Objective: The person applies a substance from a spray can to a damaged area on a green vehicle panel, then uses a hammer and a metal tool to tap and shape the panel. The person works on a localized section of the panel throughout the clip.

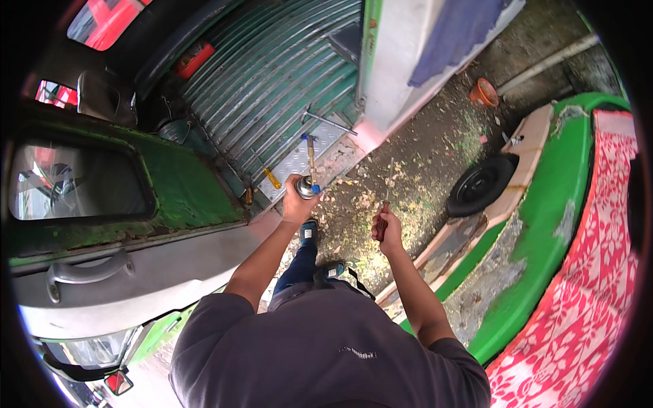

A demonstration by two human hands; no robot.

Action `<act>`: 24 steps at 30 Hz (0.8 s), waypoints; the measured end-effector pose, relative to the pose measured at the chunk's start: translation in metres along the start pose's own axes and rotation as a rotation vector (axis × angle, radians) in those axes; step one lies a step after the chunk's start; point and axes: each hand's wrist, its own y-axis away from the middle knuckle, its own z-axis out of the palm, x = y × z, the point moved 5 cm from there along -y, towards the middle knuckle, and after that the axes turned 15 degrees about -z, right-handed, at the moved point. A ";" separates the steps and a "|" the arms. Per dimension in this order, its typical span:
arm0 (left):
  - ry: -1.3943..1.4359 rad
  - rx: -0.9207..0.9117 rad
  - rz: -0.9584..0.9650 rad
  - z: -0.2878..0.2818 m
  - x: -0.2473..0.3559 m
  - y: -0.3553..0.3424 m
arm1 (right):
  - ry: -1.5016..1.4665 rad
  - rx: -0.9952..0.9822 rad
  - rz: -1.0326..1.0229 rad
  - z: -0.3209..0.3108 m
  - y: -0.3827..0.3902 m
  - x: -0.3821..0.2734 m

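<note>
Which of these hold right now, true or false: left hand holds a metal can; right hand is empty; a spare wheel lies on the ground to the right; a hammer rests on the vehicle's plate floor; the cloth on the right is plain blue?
1. The left hand holds a small metal can. True.
2. The right hand is empty. False: it grips a screwdriver with a dark red handle.
3. A black wheel lies on the ground to the right. True.
4. A hammer rests on the checkered plate floor. True.
5. The cloth on the right is plain blue. False: it is red with white flowers.
</note>
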 end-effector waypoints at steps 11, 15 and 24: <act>0.023 0.344 -0.302 -0.055 -0.082 -0.117 | 0.223 -0.194 0.127 0.085 -0.172 0.058; 0.038 0.366 -0.337 -0.052 -0.128 -0.143 | 0.707 -0.330 -0.134 0.109 -0.238 0.092; 0.228 0.383 -0.325 -0.026 -0.153 -0.153 | 1.306 -0.698 -0.269 0.166 -0.304 0.161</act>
